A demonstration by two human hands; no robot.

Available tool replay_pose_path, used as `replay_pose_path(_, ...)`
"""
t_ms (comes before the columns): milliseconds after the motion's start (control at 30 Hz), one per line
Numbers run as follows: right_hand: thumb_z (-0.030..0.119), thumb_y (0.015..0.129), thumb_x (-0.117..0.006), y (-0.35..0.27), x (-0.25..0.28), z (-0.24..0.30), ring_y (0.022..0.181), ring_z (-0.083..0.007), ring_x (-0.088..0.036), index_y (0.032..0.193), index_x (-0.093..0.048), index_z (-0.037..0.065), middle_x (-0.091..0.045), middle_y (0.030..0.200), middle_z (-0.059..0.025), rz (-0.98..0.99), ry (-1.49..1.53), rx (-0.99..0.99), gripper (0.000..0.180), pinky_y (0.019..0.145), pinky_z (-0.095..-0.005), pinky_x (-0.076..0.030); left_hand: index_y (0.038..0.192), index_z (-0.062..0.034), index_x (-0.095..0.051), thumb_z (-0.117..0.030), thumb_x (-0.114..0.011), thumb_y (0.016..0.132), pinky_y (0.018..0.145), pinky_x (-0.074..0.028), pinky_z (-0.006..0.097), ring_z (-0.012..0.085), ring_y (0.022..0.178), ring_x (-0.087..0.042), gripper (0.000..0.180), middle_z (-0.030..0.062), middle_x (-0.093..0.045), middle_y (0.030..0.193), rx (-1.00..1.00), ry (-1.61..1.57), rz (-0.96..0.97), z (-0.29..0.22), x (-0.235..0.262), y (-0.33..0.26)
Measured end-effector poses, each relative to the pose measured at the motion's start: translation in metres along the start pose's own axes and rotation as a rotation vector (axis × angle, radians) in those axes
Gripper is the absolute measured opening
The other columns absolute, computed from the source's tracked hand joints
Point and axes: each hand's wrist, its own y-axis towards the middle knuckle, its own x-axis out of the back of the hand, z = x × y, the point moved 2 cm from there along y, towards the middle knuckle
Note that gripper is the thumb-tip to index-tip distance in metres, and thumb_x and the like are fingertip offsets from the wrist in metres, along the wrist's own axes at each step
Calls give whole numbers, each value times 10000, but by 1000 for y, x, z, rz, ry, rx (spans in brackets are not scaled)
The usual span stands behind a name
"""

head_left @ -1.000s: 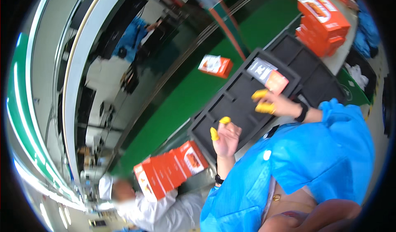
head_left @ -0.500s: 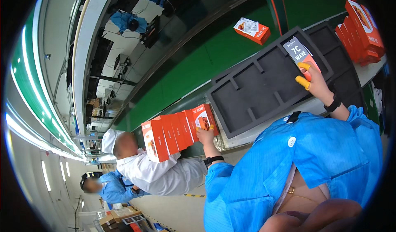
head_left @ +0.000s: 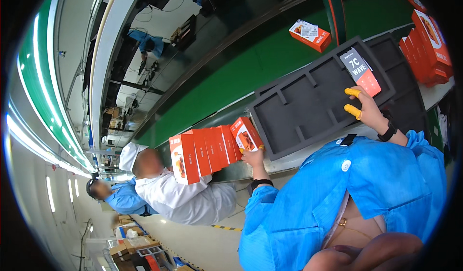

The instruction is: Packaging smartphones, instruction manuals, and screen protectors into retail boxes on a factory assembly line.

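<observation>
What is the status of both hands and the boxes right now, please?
Left hand grips the end of a row of orange boxes. Right hand rests on the dark foam tray, fingertips beside a flat phone-shaped unit. Nothing blocking either hand.

We see a row of orange cartons at the left hand, a flat orange-and-grey packet on the dark tray, a stacked orange pile beyond, one lone box on the green belt.

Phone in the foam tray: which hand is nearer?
Right. The right hand rests at the phone, fingers touching its lower end in the dark foam tray. The left hand is far off, at the row of orange boxes.
</observation>
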Motion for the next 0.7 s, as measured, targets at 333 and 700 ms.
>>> replay_pose_path(333,183,777,-744,10,19,22,1034,-238,-522,1221,-520,-2,-498,1182,-113,-44,-20,68,531,920,-321,-430,1339,-19,-332,-186,-794,698,959,-436,350,201,1147,-499,808,100,-452,1273,-524,-1266,351,-60,144,-60)
replay_pose_path(700,356,554,-817,42,-44,81,1322,-384,-308,1339,-397,-39,-357,1382,-257,763,-567,360,974,1070,-544,-243,1338,-7,-408,-83,-795,489,1036,-340,392,373,1251,-378,936,207,-359,1341,-1392,16,593,-192,175,-132)
